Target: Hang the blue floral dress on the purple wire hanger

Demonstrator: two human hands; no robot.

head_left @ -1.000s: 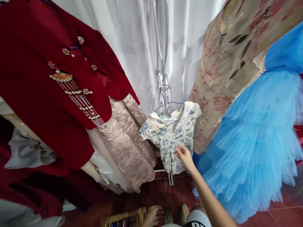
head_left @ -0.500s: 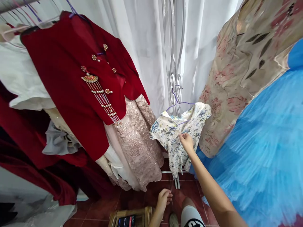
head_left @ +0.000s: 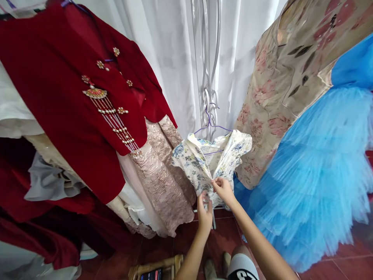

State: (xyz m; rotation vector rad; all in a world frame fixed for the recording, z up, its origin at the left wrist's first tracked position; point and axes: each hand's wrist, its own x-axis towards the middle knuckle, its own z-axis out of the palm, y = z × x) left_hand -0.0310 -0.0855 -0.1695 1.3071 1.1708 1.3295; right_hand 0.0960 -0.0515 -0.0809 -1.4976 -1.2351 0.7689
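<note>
A white floral blouse (head_left: pixel 189 159) with blue and yellow print hangs on a purple wire hanger (head_left: pixel 209 123), hooked on a white metal stand (head_left: pixel 206 83). My right hand (head_left: pixel 223 190) pinches the blouse's front edge below the V-shaped neckline. Just to its left, my left hand (head_left: pixel 205 210) is raised at the lower front of the blouse, thumb and fingers apart. Whether its fingertips touch the cloth I cannot tell.
On the left hang a dark red jacket (head_left: pixel 64 77) with beaded ornaments and a pink brocade skirt (head_left: pixel 166 175). A beige floral dress (head_left: pixel 262 112) and a blue tulle gown (head_left: pixel 314 163) are on the right. Below, a phone (head_left: pixel 151 274) lies on a wooden stool (head_left: pixel 177 264).
My left hand has risen from above the stool to the front of the blouse. My right hand has moved lower along the blouse's front, and the view has shifted slightly right.
</note>
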